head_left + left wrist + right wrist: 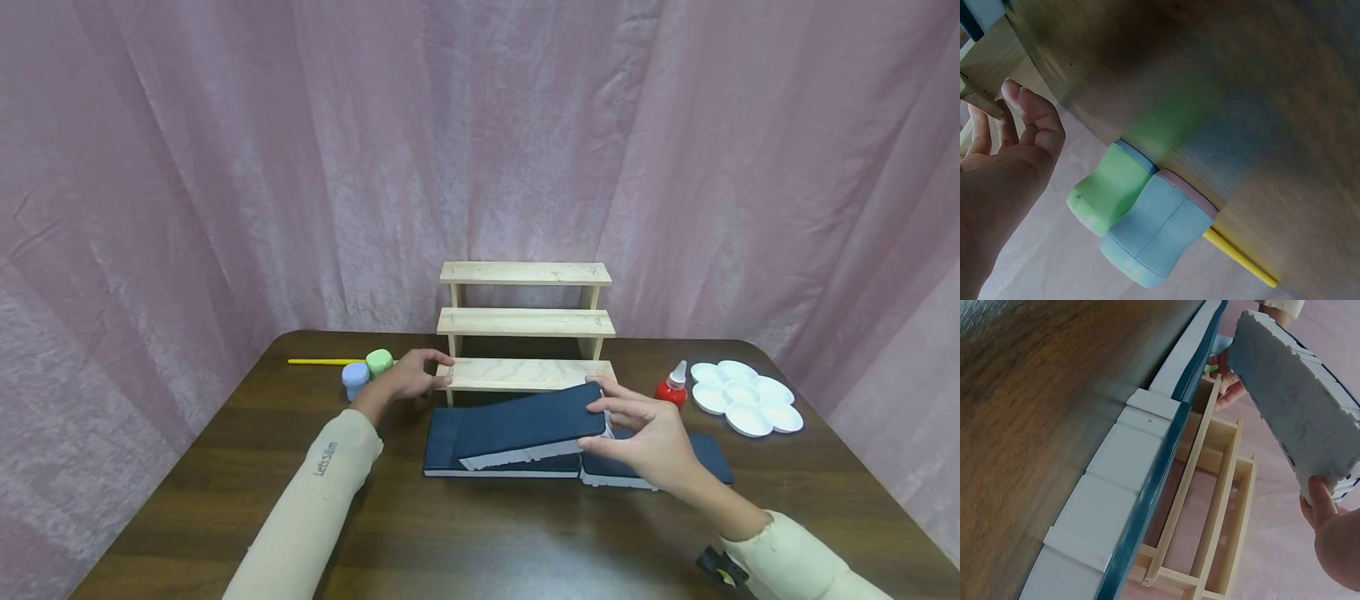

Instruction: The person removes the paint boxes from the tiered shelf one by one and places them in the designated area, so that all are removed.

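Note:
My right hand grips the right end of a long, flat block with a dark blue top and white sides, thumb below and fingers above. This block is tilted, its right end raised, and its grey underside shows in the right wrist view. Beneath it lie two similar blue-topped blocks end to end, a left block and a right block. At the left end of the lowest step of a three-tier wooden stand, my left hand pinches the board's end between thumb and fingers.
Left of the stand are a green-lidded jar, a blue-lidded jar and a yellow stick. On the right stand a red bottle with a white nozzle and a white flower-shaped palette. A pink curtain hangs behind the table.

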Available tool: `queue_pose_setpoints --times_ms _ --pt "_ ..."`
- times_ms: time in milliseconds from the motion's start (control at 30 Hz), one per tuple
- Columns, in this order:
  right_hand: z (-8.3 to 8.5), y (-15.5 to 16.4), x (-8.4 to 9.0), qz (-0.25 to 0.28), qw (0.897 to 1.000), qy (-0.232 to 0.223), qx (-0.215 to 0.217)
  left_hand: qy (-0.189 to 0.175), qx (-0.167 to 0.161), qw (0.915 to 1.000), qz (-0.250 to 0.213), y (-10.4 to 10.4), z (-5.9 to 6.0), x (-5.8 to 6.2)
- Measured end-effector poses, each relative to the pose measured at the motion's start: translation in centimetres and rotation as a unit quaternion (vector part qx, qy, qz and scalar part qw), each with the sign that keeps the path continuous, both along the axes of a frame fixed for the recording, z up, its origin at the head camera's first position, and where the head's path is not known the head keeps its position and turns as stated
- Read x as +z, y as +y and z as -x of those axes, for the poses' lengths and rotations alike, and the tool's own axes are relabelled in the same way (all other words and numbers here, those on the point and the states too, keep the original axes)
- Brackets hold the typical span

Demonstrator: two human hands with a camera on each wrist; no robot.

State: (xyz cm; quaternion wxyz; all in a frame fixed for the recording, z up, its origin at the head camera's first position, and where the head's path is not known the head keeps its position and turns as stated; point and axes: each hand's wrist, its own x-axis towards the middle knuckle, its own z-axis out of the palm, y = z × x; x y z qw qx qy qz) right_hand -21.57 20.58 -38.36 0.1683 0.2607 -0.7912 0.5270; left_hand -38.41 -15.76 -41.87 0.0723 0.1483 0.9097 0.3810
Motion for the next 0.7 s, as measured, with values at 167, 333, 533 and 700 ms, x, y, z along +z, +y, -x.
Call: queue_pose_setpoints --times_ms 167,333,533,700 --pt "-0.4 -0.1 0.0 0.000 1.000 -0.005 0.009 -0.001 -0.002 1.0000 0.000 0.1 -0.1 0.2" --pt "-0.8 -0.2 0.1 0.002 1.000 -0.012 0.012 -0.001 0.000 1.0000 -0.001 0.2 -0.2 0.3" --pt "-1.2 -0.1 -0.2 -0.002 1.000 -0.008 0.016 -0.005 0.001 1.0000 0.004 0.2 -0.3 0.4" --pt "-1.5 -0.3 -0.2 0.009 0.999 -0.017 0.028 -0.002 -0.004 1.0000 0.007 0.2 -0.5 0.4"
